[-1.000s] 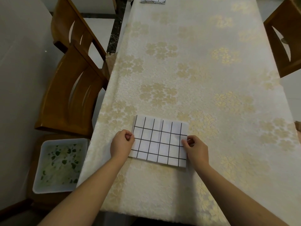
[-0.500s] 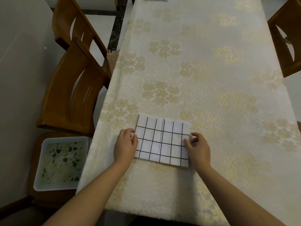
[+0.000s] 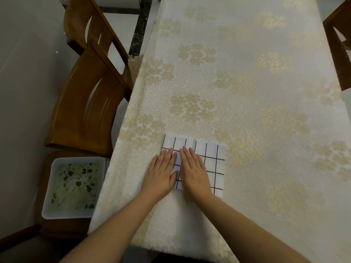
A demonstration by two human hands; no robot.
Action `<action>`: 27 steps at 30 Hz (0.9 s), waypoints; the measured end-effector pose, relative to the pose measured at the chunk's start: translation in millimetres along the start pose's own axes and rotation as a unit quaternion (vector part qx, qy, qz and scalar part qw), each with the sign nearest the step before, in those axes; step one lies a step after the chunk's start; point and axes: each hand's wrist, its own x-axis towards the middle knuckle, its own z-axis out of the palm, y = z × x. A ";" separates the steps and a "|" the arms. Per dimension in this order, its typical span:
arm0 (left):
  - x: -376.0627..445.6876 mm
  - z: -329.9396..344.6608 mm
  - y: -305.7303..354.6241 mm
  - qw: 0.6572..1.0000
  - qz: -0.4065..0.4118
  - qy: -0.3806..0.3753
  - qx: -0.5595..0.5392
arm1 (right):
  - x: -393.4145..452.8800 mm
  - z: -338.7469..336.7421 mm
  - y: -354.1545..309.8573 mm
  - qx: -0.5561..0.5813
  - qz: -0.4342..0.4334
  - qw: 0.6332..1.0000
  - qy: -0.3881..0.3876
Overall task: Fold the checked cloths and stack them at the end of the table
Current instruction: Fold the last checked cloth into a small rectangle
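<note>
Pressure is now applied flat to the checked cloth (image 3: 205,160) by both hands, where a second ago its side edges were being pinched. The left hand (image 3: 161,173) and right hand (image 3: 193,169) are laid side by side, fingers straight, on the cloth's nine o'clock half; nothing is gripped. The cloth lies folded at the six o'clock end of the tabletop (image 3: 237,76). Smoothing appears under way, so carrying towards twelve o'clock is judged to remain

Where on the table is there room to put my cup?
Bare tablecloth stretches beyond the checked cloth toward the far end, and to its right. It is crowded only at the near left, where the left hand and right hand press the cloth flat.
</note>
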 end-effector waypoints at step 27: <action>16.8 -32.1 -2.2 0.995 -0.071 0.054 -0.038 | 13.7 -33.9 55.6 -0.051 0.081 0.995 -0.019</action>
